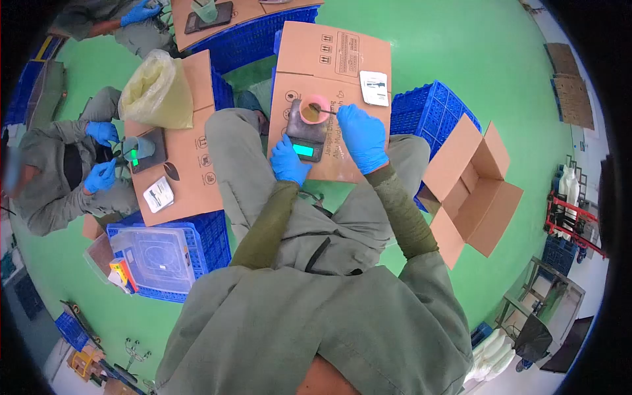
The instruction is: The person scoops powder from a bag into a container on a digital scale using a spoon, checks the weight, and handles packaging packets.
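Note:
Blue-gloved, my right hand is closed on the dark handle of a spoon, whose end dips into a pink cup. Yellowish-brown contents show inside the cup, which stands on the dark digital scale. The scale has a lit green display and rests on a flattened cardboard box. My left hand, also in a blue glove, lies at the scale's lower left edge beside the display, its fingers extended and holding nothing.
Right of my knee stands an open cardboard box by a blue crate. A white printed packet lies on my cardboard surface. To the left, a co-worker uses another scale near a yellowish sack. Another person sits beyond.

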{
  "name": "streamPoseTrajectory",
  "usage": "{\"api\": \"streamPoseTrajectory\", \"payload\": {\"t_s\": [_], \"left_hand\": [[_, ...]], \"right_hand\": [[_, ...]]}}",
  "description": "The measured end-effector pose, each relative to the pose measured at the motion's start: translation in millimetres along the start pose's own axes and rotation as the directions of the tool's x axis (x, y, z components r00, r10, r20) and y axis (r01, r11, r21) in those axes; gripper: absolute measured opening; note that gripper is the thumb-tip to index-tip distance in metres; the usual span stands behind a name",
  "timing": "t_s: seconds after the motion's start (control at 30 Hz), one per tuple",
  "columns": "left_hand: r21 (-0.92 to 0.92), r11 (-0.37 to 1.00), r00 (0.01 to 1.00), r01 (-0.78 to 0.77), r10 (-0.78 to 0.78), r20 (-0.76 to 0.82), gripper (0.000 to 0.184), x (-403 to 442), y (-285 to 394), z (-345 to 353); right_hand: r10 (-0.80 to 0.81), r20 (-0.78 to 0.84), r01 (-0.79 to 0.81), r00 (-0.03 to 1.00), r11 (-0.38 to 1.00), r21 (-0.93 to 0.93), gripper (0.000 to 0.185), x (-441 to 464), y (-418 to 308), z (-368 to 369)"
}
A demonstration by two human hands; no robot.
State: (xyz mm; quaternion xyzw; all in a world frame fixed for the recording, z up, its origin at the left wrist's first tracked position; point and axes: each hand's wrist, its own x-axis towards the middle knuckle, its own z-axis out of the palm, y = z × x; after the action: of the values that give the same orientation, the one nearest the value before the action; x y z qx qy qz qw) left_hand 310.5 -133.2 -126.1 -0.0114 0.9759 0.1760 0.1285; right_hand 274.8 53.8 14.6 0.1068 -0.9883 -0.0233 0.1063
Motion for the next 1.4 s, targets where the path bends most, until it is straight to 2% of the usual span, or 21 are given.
{"api": "streamPoseTrajectory", "payload": {"t_s": [0.17, 0.27, 0.4, 0.57, 0.67, 0.77, 0.87, 0.97, 1.07, 1.1, 1.17, 1.27, 1.37, 1.4], "left_hand": [[-0.063, 0.998, 0.995, 0.023, -0.029, -0.094, 0.106, 2, 3, 3], [-0.06, 0.996, 0.991, 0.061, -0.068, -0.116, 0.104, 4, 8, 6], [-0.04, 0.995, 0.988, 0.089, -0.093, -0.124, 0.109, 18, 14, 13], [-0.034, 0.991, 0.99, 0.131, -0.133, -0.04, 0.114, 26, 19, 1], [-0.051, 0.998, 0.981, 0.049, -0.057, -0.184, 0.107, 26, -1, 2], [-0.241, 0.97, 0.965, -0.018, -0.047, -0.259, 0.094, 24, -18, -2], [-0.413, 0.894, 0.934, -0.173, 0.016, -0.358, 0.074, 23, -39, 0], [-0.594, 0.758, 0.922, -0.268, 0.025, -0.385, 0.049, 21, -49, -9], [-0.705, 0.671, 0.953, -0.229, 0.008, -0.302, 0.024, 16, -49, -16], [-0.69, 0.683, 0.95, -0.24, 0.02, -0.311, 0.021, 15, -50, -15], [-0.66, 0.702, 0.943, -0.266, 0.048, -0.329, 0.022, 16, -47, -15], [-0.786, 0.607, 0.99, -0.121, 0.01, -0.144, 0.021, 12, -45, -16], [-0.828, 0.56, 0.997, -0.038, -0.038, -0.071, 0.02, 13, -43, -18], [-0.838, 0.538, 0.992, -0.088, -0.03, -0.123, 0.021, 12, -43, -18]], "right_hand": [[-0.06, -0.106, 0.057, 0.993, 0.998, -0.034, 0.008, -4, 7, -14], [-0.006, -0.172, 0.018, 0.985, 0.997, 0.069, 0.009, -6, 15, -9], [0.07, -0.182, -0.053, 0.981, 0.994, 0.094, 0.008, -9, 21, -6], [0.181, -0.188, -0.133, 0.965, 0.961, 0.242, 0.009, -5, 26, 6], [0.213, -0.249, -0.114, 0.945, 0.926, 0.36, 0.015, -6, 27, 6], [0.213, -0.197, -0.139, 0.957, 0.933, 0.333, 0.022, -7, 27, 5], [0.177, -0.214, -0.109, 0.961, 0.948, 0.298, 0.024, -11, 26, 3], [0.12, -0.197, -0.066, 0.973, 0.963, 0.26, 0.025, -16, 27, -2], [0.035, -0.143, -0.009, 0.989, 0.984, 0.178, 0.027, -22, 28, -3], [0.033, -0.148, -0.004, 0.988, 0.981, 0.192, 0.027, -24, 27, -4], [0.033, -0.161, 0.002, 0.986, 0.977, 0.213, 0.026, -23, 29, -4], [0.086, -0.084, -0.062, 0.993, 0.965, 0.255, 0.024, -24, 24, 1], [0.16, -0.178, -0.088, 0.971, 0.931, 0.355, 0.022, -25, 23, 5], [0.168, -0.157, -0.097, 0.973, 0.918, 0.385, 0.021, -24, 22, 8]]}}
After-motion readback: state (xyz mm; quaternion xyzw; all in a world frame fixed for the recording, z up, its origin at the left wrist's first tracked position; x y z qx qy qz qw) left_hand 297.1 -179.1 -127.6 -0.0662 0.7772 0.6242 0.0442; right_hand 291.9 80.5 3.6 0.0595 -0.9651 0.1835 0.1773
